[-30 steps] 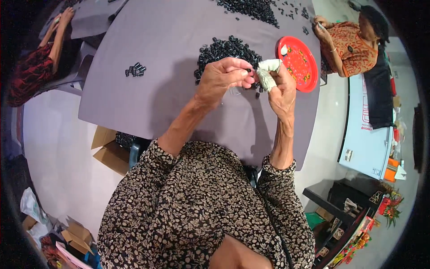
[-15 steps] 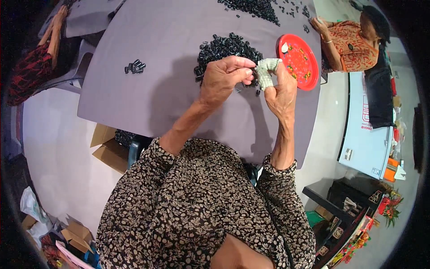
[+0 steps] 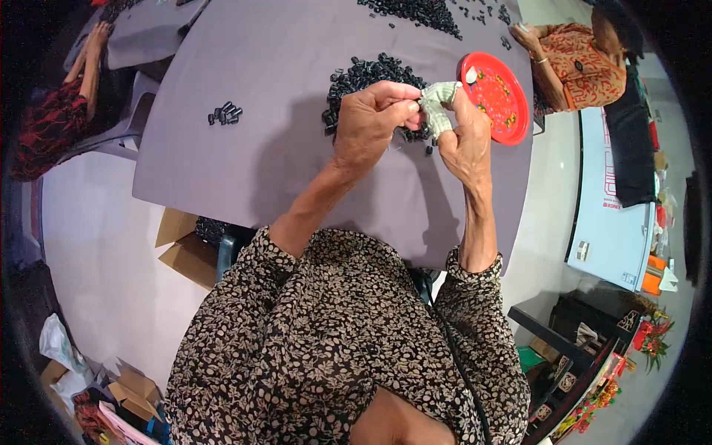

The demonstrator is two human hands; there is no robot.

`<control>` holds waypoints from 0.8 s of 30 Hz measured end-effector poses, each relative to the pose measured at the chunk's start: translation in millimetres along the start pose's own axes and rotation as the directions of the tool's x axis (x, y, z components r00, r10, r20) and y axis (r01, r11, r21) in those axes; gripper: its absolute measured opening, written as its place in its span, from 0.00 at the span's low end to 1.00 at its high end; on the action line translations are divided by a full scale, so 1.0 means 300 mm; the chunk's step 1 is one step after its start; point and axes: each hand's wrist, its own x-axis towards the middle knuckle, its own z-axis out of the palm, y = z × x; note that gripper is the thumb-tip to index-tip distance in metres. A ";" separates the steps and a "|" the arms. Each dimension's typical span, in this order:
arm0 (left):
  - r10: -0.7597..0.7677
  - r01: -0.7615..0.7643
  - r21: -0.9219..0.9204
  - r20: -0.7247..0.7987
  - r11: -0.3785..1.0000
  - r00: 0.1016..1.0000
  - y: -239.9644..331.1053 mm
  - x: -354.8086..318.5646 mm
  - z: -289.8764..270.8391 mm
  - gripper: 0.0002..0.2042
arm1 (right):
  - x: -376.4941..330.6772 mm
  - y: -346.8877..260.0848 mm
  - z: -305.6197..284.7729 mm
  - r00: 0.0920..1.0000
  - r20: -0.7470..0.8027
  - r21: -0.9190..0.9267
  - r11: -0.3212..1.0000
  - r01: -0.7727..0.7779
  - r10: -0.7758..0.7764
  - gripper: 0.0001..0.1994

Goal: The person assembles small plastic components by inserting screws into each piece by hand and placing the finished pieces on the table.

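Above the table's near side, my left hand [image 3: 363, 126] pinches with thumb and forefinger. Its tips meet those of my right hand [image 3: 469, 148], whose thumb and forefinger wear pale green cloth finger covers [image 3: 442, 95]. Both hands are closed at the tips. What lies between them is too small and hidden to make out. Right behind my fingers is a heap of short black cylindrical pieces [image 3: 374, 73], partly covered by my hands. A small group of similar black pieces [image 3: 225, 113] lies off to the left.
A round red tray [image 3: 523, 111] with a floral pattern and a small white thing on it stands right of my right hand. More black pieces [image 3: 419, 13] lie at the far side. One person [image 3: 575, 67] sits at right, another [image 3: 55, 126] at left. An open cardboard box [image 3: 185, 256] stands below the table edge.
The whole view has shifted slightly. My hands stay together at nearly the same spot, with the left fingertips now pressed closer to the covered fingers of the right.
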 end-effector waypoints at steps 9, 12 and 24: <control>-0.165 0.165 -0.003 0.010 0.986 0.986 -0.015 0.032 0.001 0.09 | -0.005 0.099 -0.021 0.987 0.006 0.234 0.959 -0.159 0.162 0.10; -0.067 0.067 -0.017 -0.021 0.998 0.997 0.011 0.053 -0.002 0.10 | -0.060 0.201 -0.028 0.910 0.041 0.305 0.862 -0.405 0.413 0.06; -0.024 0.021 -0.058 -0.051 0.998 0.998 0.071 0.079 0.048 0.12 | -0.297 0.336 0.092 0.944 0.102 -0.165 0.941 -0.296 0.315 0.08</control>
